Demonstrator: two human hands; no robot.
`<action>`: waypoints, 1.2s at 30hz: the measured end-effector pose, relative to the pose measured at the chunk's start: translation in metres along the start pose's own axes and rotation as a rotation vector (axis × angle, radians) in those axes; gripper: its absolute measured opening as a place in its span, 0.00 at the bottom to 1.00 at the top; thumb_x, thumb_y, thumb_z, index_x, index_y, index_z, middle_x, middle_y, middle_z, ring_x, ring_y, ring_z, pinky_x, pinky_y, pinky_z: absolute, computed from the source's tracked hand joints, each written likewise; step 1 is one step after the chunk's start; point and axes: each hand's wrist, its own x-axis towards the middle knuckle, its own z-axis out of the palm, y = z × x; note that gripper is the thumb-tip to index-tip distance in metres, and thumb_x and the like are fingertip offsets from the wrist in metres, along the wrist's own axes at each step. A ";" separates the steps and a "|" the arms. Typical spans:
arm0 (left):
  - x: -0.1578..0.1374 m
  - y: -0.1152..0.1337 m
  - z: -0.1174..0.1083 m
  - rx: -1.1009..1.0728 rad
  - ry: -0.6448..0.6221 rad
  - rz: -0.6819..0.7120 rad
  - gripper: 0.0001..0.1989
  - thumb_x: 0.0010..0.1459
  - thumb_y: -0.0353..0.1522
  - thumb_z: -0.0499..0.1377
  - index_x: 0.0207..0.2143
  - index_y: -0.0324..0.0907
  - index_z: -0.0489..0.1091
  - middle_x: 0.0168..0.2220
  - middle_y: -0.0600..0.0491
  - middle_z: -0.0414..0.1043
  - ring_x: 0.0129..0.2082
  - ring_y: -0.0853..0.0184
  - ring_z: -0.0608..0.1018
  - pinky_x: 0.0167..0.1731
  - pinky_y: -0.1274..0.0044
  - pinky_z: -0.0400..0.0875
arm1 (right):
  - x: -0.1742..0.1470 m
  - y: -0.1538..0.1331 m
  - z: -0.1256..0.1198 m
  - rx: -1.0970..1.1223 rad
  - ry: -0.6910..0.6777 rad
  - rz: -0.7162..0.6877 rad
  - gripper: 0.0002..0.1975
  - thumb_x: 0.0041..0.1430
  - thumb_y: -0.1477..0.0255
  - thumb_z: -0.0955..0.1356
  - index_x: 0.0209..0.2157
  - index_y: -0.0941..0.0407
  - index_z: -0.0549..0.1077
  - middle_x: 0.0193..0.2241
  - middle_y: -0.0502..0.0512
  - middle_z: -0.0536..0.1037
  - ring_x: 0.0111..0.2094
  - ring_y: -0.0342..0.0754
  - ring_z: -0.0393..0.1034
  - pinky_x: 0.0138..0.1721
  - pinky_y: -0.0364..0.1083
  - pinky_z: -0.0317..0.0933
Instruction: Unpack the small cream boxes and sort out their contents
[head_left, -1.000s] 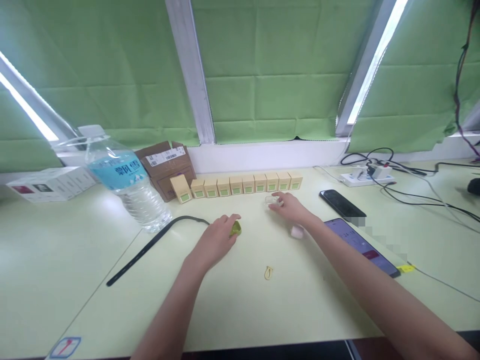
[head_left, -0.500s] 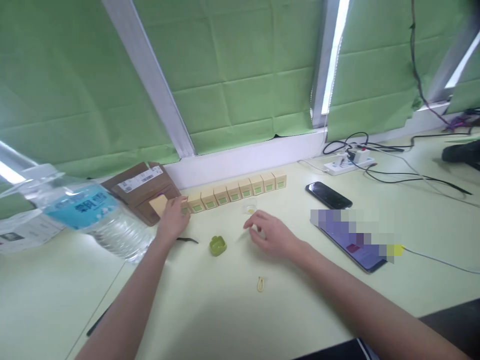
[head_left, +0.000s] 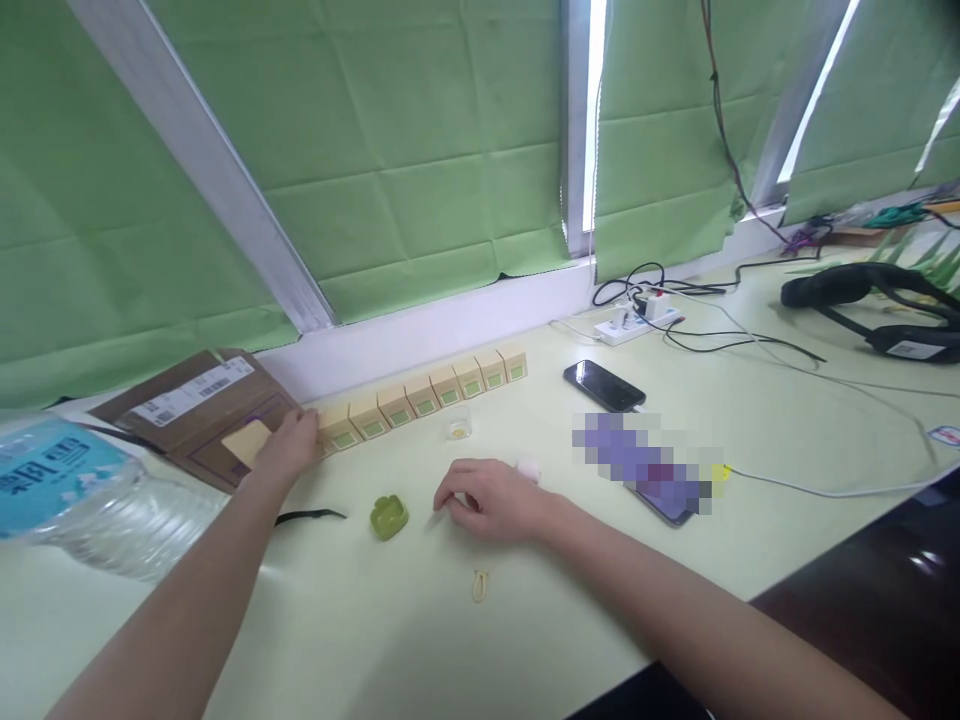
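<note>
Touching the small cartons, the left hand is hiding its grip; the right hand is hanging loosely curled, pinch unclear, beside the green flower-shaped dish on the bench.

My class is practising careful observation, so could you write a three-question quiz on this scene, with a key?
1. Which hand is at the left end of the row of small boxes?
2. True or false: the green dish rests on the table, touched by neither hand.
3. Which is nearest the pale loop: (a) power strip, (b) right hand, (c) water bottle?
Key: 1. left hand; 2. true; 3. b.
</note>
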 end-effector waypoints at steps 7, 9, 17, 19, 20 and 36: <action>-0.032 0.013 -0.041 0.060 0.053 -0.123 0.21 0.60 0.38 0.54 0.53 0.36 0.63 0.53 0.35 0.62 0.50 0.39 0.74 0.42 0.54 0.72 | 0.001 0.003 0.001 0.008 0.058 -0.019 0.11 0.58 0.80 0.65 0.38 0.55 0.77 0.35 0.51 0.78 0.31 0.42 0.69 0.38 0.42 0.63; -0.047 0.019 -0.059 0.079 0.110 -0.167 0.22 0.62 0.39 0.53 0.55 0.38 0.62 0.54 0.36 0.62 0.50 0.38 0.75 0.41 0.53 0.73 | 0.000 0.001 0.000 0.003 0.064 -0.007 0.10 0.58 0.80 0.65 0.38 0.55 0.77 0.34 0.51 0.77 0.29 0.42 0.68 0.37 0.42 0.63; -0.104 0.072 -0.095 -0.179 0.436 0.058 0.29 0.56 0.50 0.61 0.55 0.45 0.66 0.53 0.43 0.69 0.52 0.47 0.74 0.52 0.57 0.69 | 0.003 -0.006 -0.005 0.196 0.166 0.190 0.19 0.63 0.72 0.66 0.56 0.51 0.67 0.48 0.55 0.76 0.29 0.40 0.72 0.38 0.45 0.68; -0.112 0.095 -0.088 -0.335 0.445 0.170 0.28 0.54 0.49 0.64 0.53 0.45 0.68 0.50 0.46 0.72 0.50 0.51 0.75 0.51 0.62 0.70 | 0.003 -0.007 -0.008 0.308 0.211 0.261 0.33 0.61 0.65 0.69 0.65 0.47 0.55 0.58 0.60 0.69 0.32 0.41 0.74 0.37 0.46 0.70; -0.116 0.107 -0.082 -0.406 0.437 0.208 0.29 0.53 0.50 0.64 0.52 0.45 0.69 0.48 0.47 0.73 0.48 0.53 0.76 0.50 0.63 0.71 | 0.002 -0.008 -0.009 0.359 0.232 0.286 0.39 0.60 0.63 0.71 0.67 0.45 0.49 0.62 0.62 0.64 0.34 0.42 0.75 0.37 0.46 0.71; -0.159 0.179 0.026 -1.412 0.215 0.183 0.26 0.55 0.43 0.66 0.53 0.45 0.65 0.48 0.48 0.73 0.37 0.66 0.77 0.40 0.72 0.73 | -0.014 0.010 -0.013 0.049 0.223 0.128 0.38 0.55 0.65 0.74 0.65 0.48 0.58 0.56 0.61 0.68 0.56 0.54 0.67 0.57 0.56 0.65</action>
